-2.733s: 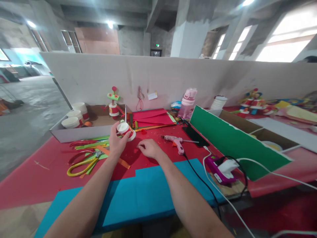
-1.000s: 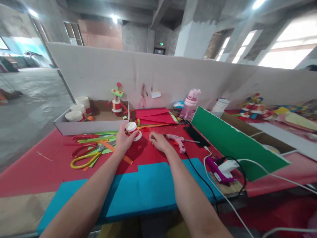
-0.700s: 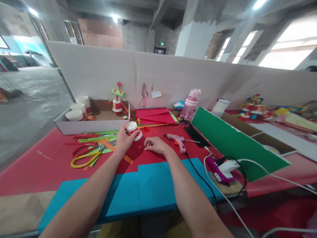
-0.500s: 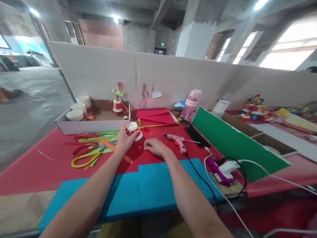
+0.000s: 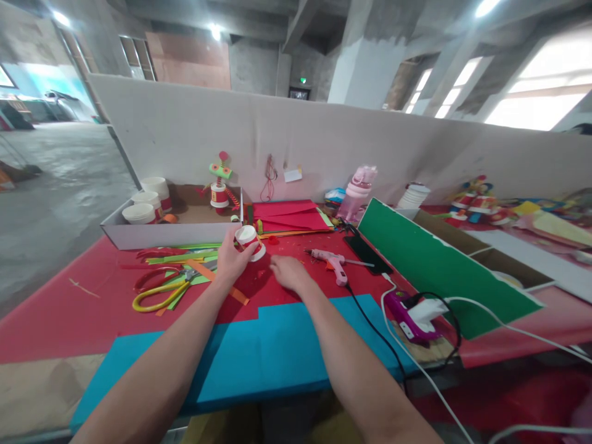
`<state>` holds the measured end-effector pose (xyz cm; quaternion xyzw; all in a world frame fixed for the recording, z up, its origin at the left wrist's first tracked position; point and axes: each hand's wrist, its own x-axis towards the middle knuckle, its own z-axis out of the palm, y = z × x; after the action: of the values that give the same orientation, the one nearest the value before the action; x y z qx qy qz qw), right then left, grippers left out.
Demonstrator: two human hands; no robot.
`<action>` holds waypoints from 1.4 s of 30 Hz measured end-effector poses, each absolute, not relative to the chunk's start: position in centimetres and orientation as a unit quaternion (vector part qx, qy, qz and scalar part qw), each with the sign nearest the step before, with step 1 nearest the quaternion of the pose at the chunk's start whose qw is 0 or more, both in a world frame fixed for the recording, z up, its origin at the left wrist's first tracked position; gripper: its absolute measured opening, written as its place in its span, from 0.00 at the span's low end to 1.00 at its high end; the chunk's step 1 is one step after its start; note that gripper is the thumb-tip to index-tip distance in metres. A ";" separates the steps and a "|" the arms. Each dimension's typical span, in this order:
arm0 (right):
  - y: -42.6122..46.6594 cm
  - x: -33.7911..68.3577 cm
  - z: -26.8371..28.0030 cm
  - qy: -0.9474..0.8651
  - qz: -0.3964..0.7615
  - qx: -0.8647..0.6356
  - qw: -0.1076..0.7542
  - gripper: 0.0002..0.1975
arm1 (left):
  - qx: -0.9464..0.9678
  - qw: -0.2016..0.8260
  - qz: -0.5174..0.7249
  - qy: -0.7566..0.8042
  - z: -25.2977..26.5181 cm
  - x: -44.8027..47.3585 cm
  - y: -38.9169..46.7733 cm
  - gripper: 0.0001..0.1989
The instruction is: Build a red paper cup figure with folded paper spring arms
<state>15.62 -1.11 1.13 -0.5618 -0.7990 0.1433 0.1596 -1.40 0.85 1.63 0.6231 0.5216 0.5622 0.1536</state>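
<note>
My left hand [image 5: 231, 261] is closed round the side of a small white paper cup [image 5: 246, 235] with a red band, which is upside down, its wide rim low over the red tabletop. To the right of the cup, my right hand [image 5: 287, 272] rests low near the table with its fingers curled together. Whatever lies between those fingertips, if anything, is too small to make out. A pink glue gun [image 5: 333, 261] lies to the right of that hand. Left of my left hand are yellow-handled scissors [image 5: 161, 298] among coloured paper strips [image 5: 194, 256].
A shallow box [image 5: 173, 236] at the back left holds stacked paper cups [image 5: 139, 214] and a cup figure [image 5: 219, 196] with spring arms. Red paper [image 5: 289, 216] lies behind. A green-sided box [image 5: 430, 265], phone [image 5: 365, 253] and purple power strip [image 5: 409, 317] with cables stand right.
My right hand has shifted slightly, its fingertips now turned up and forward, nearer the cup. The left hand and the cup stay almost in place.
</note>
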 end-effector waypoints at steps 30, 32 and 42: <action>1.2 17.5 -0.1 -0.658 0.269 -0.504 0.491 0.15 | 0.619 0.150 0.580 0.508 1.9 -1.7 0.8 0.28; 1.7 18.8 -0.1 -0.580 0.185 -0.576 0.546 0.15 | 0.626 0.157 0.581 0.497 2.0 -1.3 0.6 0.30; 1.0 18.8 0.7 -0.582 0.169 -0.539 0.585 0.17 | 0.702 0.207 0.489 0.475 1.0 4.8 -0.1 0.26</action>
<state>18.82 0.96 0.71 -0.5393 -0.5816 0.1687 0.5852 4.83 -0.13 0.97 0.7017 0.4752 0.4890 0.2065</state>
